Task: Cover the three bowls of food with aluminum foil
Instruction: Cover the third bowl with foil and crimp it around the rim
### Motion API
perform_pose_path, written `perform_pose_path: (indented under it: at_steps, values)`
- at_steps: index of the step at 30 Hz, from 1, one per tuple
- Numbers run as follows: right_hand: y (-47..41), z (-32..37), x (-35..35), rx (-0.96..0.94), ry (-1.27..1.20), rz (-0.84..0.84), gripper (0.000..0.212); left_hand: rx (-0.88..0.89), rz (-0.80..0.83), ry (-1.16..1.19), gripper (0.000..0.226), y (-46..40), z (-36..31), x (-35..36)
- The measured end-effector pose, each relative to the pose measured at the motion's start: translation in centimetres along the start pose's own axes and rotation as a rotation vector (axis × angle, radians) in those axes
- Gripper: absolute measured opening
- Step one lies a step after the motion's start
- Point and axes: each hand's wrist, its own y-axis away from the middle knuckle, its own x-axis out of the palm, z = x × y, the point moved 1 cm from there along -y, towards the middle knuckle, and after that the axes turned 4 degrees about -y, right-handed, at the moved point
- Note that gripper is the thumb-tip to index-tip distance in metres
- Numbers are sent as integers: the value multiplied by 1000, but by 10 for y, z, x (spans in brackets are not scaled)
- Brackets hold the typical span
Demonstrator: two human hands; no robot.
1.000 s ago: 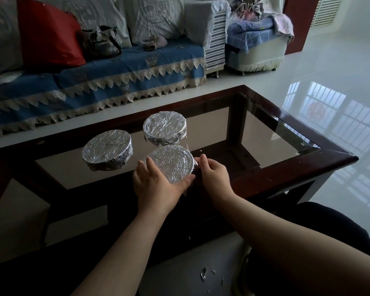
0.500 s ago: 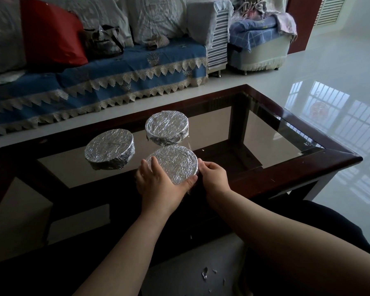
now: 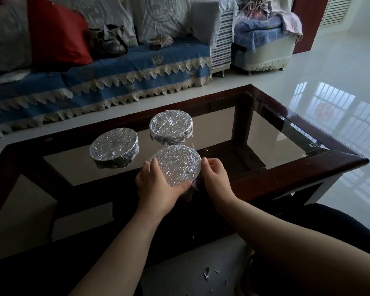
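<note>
So all three bowls sit on the glass counter (image 3: 276, 133) with foil over them already, and from here it's mostly about not wrecking what's done.

Going left to right: the left bowl (image 3: 114, 147) looks wrapped snug, foil folded down the sides, nobody touching it. It's just beside the one being worked on, so a careless elbow or a slide could bump it.

Next, the left hand (image 3: 158, 185) is curled around the near-left rim of the front bowl (image 3: 175, 164), thumb laid along the near edge, pressing the foil down. The back bowl (image 3: 171, 127) is just behind it, almost touching, with a ragged bit of foil sticking out at its right side that could catch and lift.

The right hand (image 3: 215, 178) grips the right side of the same front bowl, fingers curled down over the edge. Hard to tell how well the foil is tucked underneath there, it's dark.

What could go wrong, probably: squeezing too hard tears that thin crinkled foil or dents it into the food. Pushing down on one side could also tip or skid the bowl on slick glass. There are foil scraps (image 3: 207, 274) on the floor already, so it evidently tears easily.
</note>
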Motion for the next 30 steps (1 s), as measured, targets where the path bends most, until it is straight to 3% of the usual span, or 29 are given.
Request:
perform_pose_path:
  at_steps: [6,19,26,30]
  values:
    - [-1,-6,3,28,2,-77,18,-13,-6,26,115,3,-2,-2]
    - [-23,1,2,164,-83,-56,6,-13,-26,240,100,11,7,-2]
    - [-31,13,-7,260,-205,5,23,-31,-115,447,84,25,13,3]
    - [-31,15,-12,215,-249,-48,24,81,-188,372,97,25,15,-2]
